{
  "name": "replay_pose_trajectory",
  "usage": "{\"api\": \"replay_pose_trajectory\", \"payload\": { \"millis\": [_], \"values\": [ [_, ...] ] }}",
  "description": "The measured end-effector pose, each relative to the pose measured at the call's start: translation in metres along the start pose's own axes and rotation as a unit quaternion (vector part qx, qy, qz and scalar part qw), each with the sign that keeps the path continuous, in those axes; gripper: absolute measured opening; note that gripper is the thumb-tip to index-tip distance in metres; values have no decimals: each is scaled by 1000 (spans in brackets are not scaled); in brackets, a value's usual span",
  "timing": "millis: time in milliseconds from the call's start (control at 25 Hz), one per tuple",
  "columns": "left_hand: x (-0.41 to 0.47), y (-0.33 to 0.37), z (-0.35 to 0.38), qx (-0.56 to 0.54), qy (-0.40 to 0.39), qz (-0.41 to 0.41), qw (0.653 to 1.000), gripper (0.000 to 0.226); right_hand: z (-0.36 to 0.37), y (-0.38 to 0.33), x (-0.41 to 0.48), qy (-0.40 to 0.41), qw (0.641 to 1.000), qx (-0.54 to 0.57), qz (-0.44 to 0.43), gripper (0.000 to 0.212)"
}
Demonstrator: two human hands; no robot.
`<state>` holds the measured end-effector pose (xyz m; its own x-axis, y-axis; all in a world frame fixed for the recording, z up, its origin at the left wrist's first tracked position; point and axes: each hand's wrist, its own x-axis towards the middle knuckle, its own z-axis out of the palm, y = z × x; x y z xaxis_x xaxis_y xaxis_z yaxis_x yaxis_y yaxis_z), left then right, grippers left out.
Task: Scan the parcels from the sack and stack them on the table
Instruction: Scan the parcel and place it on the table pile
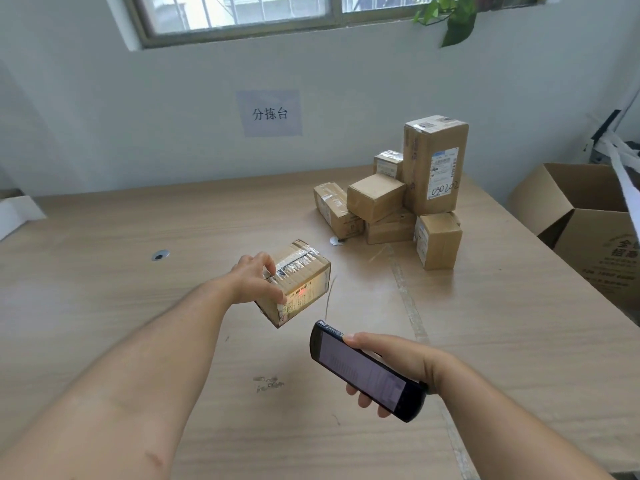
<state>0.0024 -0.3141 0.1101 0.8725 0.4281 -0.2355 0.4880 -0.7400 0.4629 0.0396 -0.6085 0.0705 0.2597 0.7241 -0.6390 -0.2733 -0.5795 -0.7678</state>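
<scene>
Clamped around the taped parcel (298, 271), our left grip (254, 278) tilted it above the middle of the surface (138, 306) so its label (304, 297) faced the handheld scanner (367, 370) clasped in our right grip (398, 362). Other parcels (398, 199) sat stacked near the far right corner.

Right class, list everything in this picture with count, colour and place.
table: one, light wood, under everything
held parcel: one, brown, centre, tilted
stacked parcels: six visible, brown, table's far right
handheld scanner: one, black, lower centre
open carton: one, brown, right of the table
paper sign: one, pale blue, on the wall
plant: one, green, top right
left hand: one, gripping the held parcel
right hand: one, holding the handheld scanner
</scene>
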Motion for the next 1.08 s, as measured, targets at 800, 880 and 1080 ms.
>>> {"api": "replay_pose_trajectory", "payload": {
  "millis": [800, 880, 1080],
  "values": [
    [-107, -167, -64, -83, 47, -125, 988, 50, 138, -61, 70, -85, 991, -98, 24, 76],
    [-126, -197, -84, -95, 53, -135, 985, 56, 168, -76, 83, -81, 991, -105, 17, 75],
    [-190, -293, -130, -137, 82, -171, 972, 55, 256, -110, 113, -84, 989, -123, 3, 55]
  ]
}}
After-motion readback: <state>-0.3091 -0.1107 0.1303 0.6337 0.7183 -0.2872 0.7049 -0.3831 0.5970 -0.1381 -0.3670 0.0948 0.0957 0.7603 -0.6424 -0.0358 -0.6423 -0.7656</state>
